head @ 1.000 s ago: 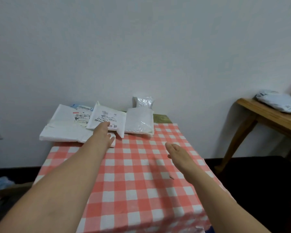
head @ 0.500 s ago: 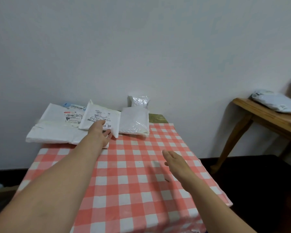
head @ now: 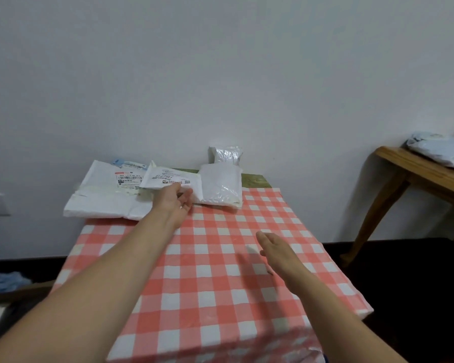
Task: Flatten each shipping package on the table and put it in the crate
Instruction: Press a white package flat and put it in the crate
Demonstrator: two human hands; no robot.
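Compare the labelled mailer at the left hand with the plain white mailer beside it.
The labelled mailer carries a printed shipping label; the plain mailer shows none. The left hand grips the labelled mailer's near edge; no hand touches the plain mailer. Both are white and lie at the far end of the table.

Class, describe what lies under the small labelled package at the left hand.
The small package overlaps the right side of the big white package. The left hand grips its near edge. Whatever lies beneath its middle is covered.
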